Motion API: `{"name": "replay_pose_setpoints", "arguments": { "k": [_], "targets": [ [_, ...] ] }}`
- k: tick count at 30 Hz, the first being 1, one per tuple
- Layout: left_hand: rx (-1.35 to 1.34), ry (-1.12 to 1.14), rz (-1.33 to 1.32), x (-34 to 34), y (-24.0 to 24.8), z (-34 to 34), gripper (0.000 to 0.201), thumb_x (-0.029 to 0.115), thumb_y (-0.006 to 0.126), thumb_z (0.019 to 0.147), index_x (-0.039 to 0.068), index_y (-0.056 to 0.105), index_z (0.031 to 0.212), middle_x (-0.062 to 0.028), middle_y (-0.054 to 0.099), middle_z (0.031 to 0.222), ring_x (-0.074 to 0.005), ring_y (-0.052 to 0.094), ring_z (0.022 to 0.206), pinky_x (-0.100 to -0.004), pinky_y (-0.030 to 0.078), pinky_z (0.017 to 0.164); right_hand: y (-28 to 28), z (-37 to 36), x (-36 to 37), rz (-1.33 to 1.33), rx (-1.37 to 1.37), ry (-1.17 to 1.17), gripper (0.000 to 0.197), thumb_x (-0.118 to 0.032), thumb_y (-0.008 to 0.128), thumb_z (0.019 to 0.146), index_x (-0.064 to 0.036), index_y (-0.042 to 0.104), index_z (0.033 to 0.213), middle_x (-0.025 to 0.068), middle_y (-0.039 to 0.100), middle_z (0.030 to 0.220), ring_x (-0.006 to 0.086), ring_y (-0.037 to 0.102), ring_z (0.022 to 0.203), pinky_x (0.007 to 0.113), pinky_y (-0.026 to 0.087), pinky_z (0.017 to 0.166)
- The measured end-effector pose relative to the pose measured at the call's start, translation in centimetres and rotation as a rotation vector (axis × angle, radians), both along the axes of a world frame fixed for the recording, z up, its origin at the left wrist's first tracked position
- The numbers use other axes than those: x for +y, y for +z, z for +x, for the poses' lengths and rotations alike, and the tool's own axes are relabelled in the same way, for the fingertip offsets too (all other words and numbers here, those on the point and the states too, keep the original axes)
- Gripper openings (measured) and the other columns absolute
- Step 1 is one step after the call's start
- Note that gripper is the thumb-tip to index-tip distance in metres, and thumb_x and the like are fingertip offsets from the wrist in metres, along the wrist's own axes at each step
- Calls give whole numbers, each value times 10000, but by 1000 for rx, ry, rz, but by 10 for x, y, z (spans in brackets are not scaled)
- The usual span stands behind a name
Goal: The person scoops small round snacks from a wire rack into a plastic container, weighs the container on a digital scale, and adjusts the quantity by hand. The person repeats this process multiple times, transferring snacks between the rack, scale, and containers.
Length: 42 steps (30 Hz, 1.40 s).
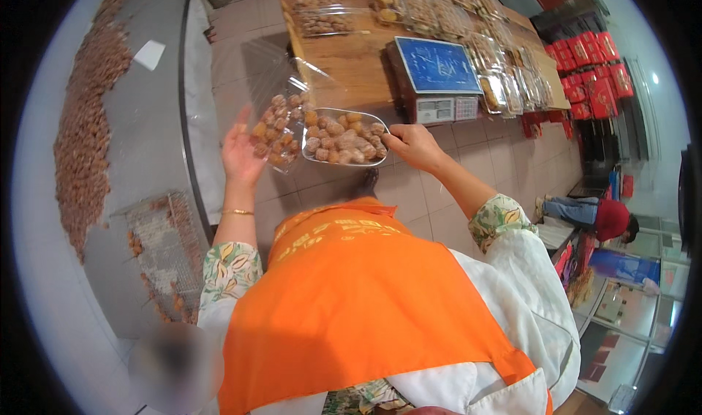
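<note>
My left hand [241, 152] supports a clear plastic clamshell box [284, 157], its thin lid raised. Inside the box lie several round, brownish snack balls [278, 114], some dusted with white. In my right hand [415, 146] is the end of a white-rimmed scoop [344, 164], heaped with more of the same balls [351, 138]. The scoop's edge meets or nearly meets the box's side; I cannot tell whether they touch. Both are held up in front of my orange apron [336, 291], over the tiled floor.
Ahead stands a wooden table [351, 57] with a blue-topped scale [437, 68] and rows of filled clear boxes [325, 21]. On my left, a metal worktop [157, 100] carries a long brown heap [80, 137] and a wire rack [164, 247]. Red packages [592, 57] and another person [607, 220] are at right.
</note>
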State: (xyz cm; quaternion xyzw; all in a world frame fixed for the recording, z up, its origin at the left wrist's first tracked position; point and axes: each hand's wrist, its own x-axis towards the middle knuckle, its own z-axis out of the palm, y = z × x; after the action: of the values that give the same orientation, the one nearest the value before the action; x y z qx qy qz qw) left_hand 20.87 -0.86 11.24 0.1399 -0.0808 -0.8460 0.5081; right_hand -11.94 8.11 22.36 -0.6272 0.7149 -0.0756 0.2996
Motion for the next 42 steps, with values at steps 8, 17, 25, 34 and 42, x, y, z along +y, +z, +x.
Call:
{"name": "replay_pose_setpoints", "arguments": {
  "k": [8,17,25,34,42],
  "targets": [
    [-6,-192,-53,-55,-17,-211,549,300,394,945,104,333,1454,-259,424,1399,-383,479,1243,-481,424,1021,-53,-170,1,-107,-40,-6,352,-346,537,875,-24,627,769,191,600,688,374,587,670,445,450,603],
    [-128,-385,-6,-107,-54,-402,536,339,379,958,131,335,1450,-257,399,1418,-446,486,1211,-564,404,1014,-78,-357,-30,-56,42,-64,363,-363,539,878,-31,638,771,201,617,731,390,596,709,463,456,623],
    [-276,-489,75,-154,-73,-489,477,305,379,973,100,424,1401,-246,471,1361,-378,503,1217,-479,435,1017,-92,-466,-77,-44,169,-59,379,-399,518,883,-58,651,783,187,645,742,382,622,735,474,478,646],
    [-1068,134,-239,-164,-102,-535,263,144,558,934,36,572,1174,-82,656,960,-139,618,880,-265,483,774,-110,-490,-130,45,221,70,423,-457,480,889,-91,687,848,196,660,782,380,638,776,476,498,712],
    [-1237,-15,-461,-184,-112,-520,218,137,436,996,11,575,1108,-79,650,948,-117,640,786,-231,511,659,-117,-476,-156,112,274,177,459,-502,471,887,-107,698,837,190,663,773,376,644,780,479,495,710]
  ]
}}
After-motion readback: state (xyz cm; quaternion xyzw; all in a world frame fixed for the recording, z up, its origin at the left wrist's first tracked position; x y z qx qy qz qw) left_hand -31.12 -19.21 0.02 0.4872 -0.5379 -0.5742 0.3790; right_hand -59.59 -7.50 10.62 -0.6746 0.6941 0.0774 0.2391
